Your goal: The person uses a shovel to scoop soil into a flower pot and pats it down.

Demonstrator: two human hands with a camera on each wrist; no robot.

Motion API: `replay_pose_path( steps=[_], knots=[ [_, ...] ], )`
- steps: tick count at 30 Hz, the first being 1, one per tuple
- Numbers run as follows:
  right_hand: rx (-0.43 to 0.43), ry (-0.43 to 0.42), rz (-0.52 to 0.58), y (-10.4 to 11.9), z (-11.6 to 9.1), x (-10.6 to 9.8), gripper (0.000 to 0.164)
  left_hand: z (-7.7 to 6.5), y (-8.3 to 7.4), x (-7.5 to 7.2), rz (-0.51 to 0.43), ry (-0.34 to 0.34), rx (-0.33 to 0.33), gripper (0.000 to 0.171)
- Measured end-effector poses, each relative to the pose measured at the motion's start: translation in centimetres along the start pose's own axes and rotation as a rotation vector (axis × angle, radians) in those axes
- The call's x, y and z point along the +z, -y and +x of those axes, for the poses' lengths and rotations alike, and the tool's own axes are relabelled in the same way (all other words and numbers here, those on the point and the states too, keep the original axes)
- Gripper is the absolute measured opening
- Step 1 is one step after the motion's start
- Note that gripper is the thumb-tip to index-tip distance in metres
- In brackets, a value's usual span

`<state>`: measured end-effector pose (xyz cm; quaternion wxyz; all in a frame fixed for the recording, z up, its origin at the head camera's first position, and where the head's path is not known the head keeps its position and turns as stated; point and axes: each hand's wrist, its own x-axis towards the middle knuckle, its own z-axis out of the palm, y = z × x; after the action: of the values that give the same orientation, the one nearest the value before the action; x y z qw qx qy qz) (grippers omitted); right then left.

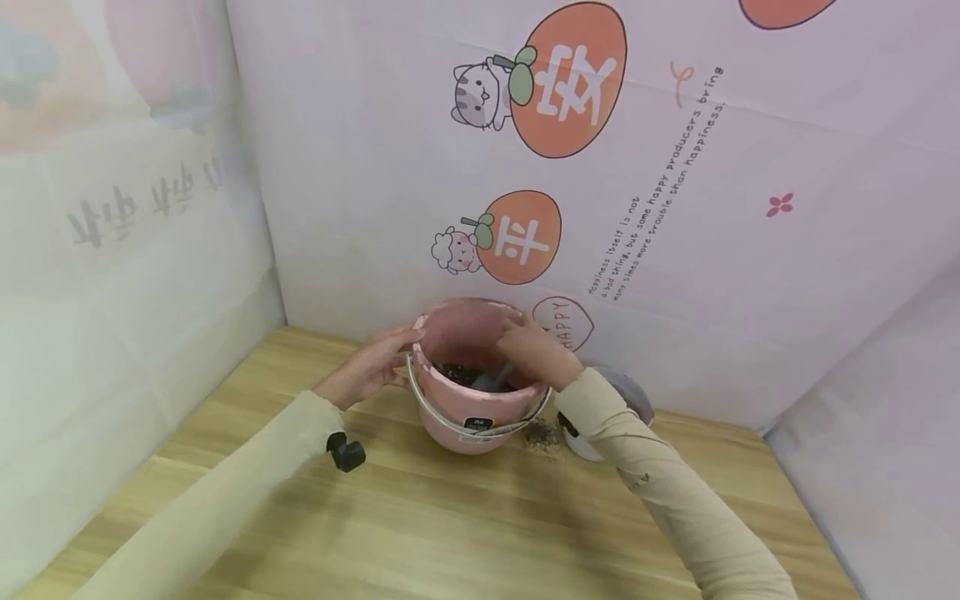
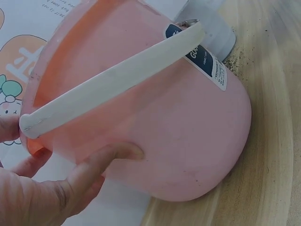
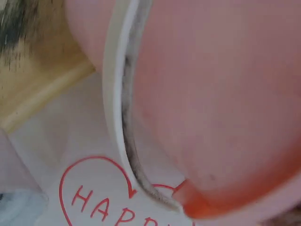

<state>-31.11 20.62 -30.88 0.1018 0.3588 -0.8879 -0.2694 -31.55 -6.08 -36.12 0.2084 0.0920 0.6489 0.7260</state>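
A pink bucket (image 1: 442, 421) with a white handle (image 2: 117, 77) stands on the table, dark soil (image 1: 459, 372) in its bottom. My left hand (image 1: 375, 364) holds its left side by the rim; in the left wrist view, fingers (image 2: 124, 150) rest against the outer wall near the handle's joint. Over the right rim my right hand (image 1: 536, 346) reaches into the bucket, gripping a grey scoop-like tool (image 1: 491, 380) whose lower end is at the soil. The right wrist view shows the bucket's wall (image 3: 221, 94) and handle, with the right hand out of sight.
Right of the bucket, partly behind my right sleeve, is a whitish container (image 1: 585, 447) with dark soil. Spilled soil (image 1: 543, 433) lies between them on the wooden table (image 1: 390, 517). Printed cloth walls (image 1: 360, 208) enclose the back and sides.
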Motion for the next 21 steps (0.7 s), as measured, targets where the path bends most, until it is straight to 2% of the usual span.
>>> replay_pose_path(
  steps=[4,7,13,21],
  knots=[
    [-0.002,0.007,0.124,0.0,0.0,0.3,0.012,-0.1,0.3,0.1,-0.001,-0.007,0.012,0.061],
    [0.002,0.008,0.170,-0.1,0.1,0.5,0.011,-0.1,0.4,-0.1,-0.011,0.002,0.018,0.060],
    [-0.004,0.020,0.156,-0.3,0.4,1.0,0.014,-0.3,0.4,-0.2,-0.017,0.006,0.020,0.059],
    [0.004,0.024,0.185,-0.8,0.5,1.4,0.014,0.1,0.4,0.0,-0.015,0.016,0.035,0.057]
  ],
)
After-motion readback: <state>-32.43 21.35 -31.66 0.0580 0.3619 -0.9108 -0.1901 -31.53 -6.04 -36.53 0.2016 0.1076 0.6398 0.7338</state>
